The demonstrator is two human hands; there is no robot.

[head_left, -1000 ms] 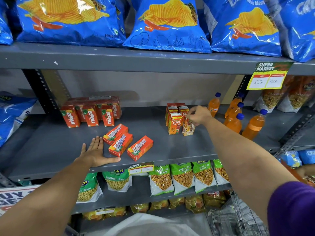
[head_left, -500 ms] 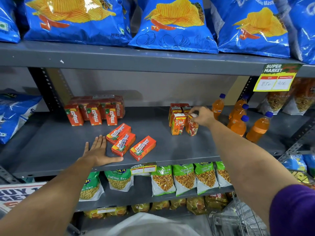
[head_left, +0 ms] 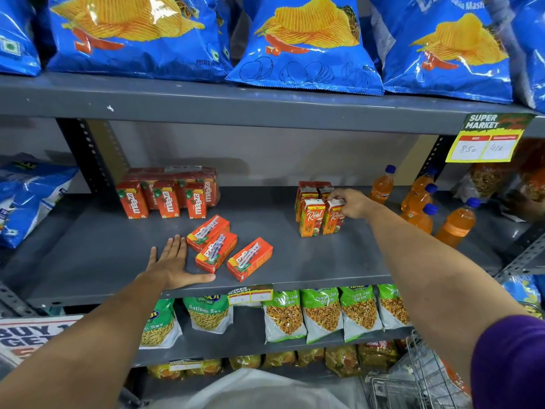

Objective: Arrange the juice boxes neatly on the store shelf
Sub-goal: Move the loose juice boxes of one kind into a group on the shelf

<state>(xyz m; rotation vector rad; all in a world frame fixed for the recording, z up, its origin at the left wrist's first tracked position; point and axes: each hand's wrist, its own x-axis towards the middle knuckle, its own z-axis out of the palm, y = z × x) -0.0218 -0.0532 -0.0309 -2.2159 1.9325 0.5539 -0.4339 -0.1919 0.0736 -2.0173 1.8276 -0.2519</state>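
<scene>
On the grey middle shelf (head_left: 295, 261) my right hand (head_left: 351, 203) grips the top of an upright Real juice box (head_left: 333, 218), which stands beside another Real box (head_left: 311, 218); two more Real boxes (head_left: 308, 191) stand behind them. My left hand (head_left: 174, 262) lies flat and open on the shelf near its front edge, fingertips close to three orange juice boxes (head_left: 216, 245) lying on their sides. A group of upright Maaza boxes (head_left: 166, 196) stands at the back left.
Orange soda bottles (head_left: 421, 208) stand just right of the Real boxes. Blue chip bags (head_left: 303, 42) fill the shelf above, snack packets (head_left: 321, 311) the shelf below. A yellow price tag (head_left: 486, 143) hangs at upper right. A wire trolley (head_left: 418, 376) sits at lower right.
My right hand has turned the tilted Real box upright and set it next to the front Real box. My left hand has stayed flat on the shelf.
</scene>
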